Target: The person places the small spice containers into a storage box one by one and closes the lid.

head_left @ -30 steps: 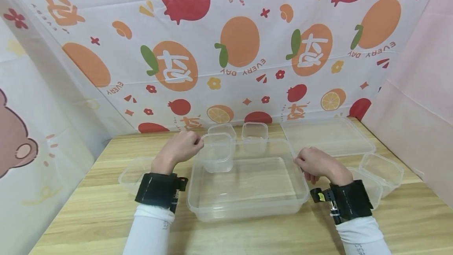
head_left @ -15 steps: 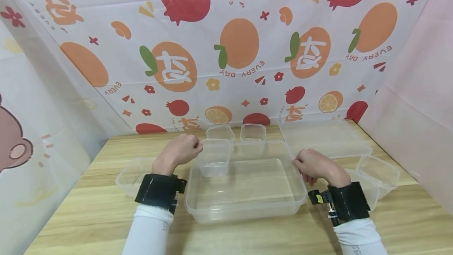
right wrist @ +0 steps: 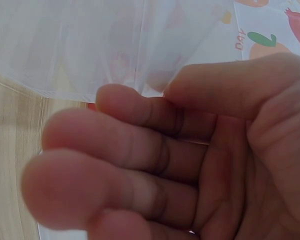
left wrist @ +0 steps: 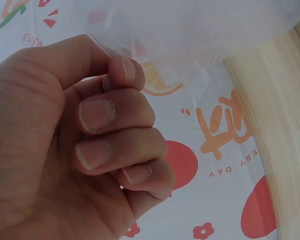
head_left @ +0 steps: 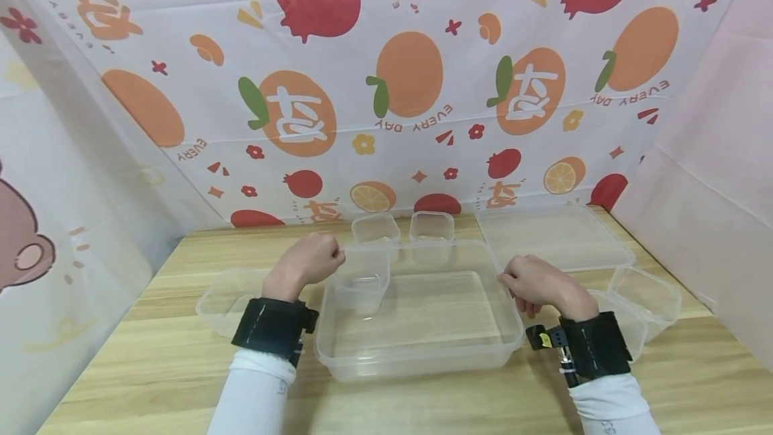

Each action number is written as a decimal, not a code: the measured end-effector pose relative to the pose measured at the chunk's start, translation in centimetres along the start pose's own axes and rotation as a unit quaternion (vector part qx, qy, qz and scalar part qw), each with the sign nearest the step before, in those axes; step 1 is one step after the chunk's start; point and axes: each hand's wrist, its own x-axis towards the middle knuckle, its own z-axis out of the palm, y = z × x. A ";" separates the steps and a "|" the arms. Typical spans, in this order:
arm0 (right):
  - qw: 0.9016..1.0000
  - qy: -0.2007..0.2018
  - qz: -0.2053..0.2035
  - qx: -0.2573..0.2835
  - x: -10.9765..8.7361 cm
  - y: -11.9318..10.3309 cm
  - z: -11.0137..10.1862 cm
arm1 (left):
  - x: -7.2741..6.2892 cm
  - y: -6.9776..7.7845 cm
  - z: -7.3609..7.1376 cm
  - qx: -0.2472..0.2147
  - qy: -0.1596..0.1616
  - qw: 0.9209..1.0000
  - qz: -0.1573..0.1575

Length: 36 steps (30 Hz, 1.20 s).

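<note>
In the head view, a large clear plastic food container (head_left: 423, 359) stands on the wooden table. My left hand (head_left: 306, 262) pinches the rim of a small clear plastic container (head_left: 370, 280), tilted inside the large one's back left corner. The left wrist view shows thumb and forefinger on the small container's translucent edge (left wrist: 165, 35), the other fingers curled in. At the right side, my right hand (head_left: 546, 284) pinches the large container's rim between thumb and forefinger. Its translucent wall (right wrist: 90, 50) fills the top of the right wrist view.
Two small clear containers, one at left (head_left: 376, 227) and one at right (head_left: 432, 225), stand behind the large one. A flat clear lid (head_left: 555, 240) lies back right. More containers sit beside my right wrist (head_left: 646, 294) and left wrist (head_left: 223, 297). A fruit-print cloth (head_left: 410, 153) hangs behind.
The small container in my left hand has gone down into the large container and tilted, its rim now lower. My right hand has kept its hold on the large container's rim.
</note>
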 end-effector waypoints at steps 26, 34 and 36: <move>1.000 0.001 -0.002 0.008 -0.2 0.0 0.2 | 0.1 0.2 0.2 0.036 -0.029 0.996 -0.071; 1.000 0.003 -0.002 0.004 -0.1 -0.1 0.2 | -0.2 0.1 -0.2 0.051 -0.031 0.994 -0.097; 1.000 0.004 -0.001 0.005 -0.1 -0.1 0.2 | -0.2 0.1 -0.2 0.049 -0.029 0.994 -0.096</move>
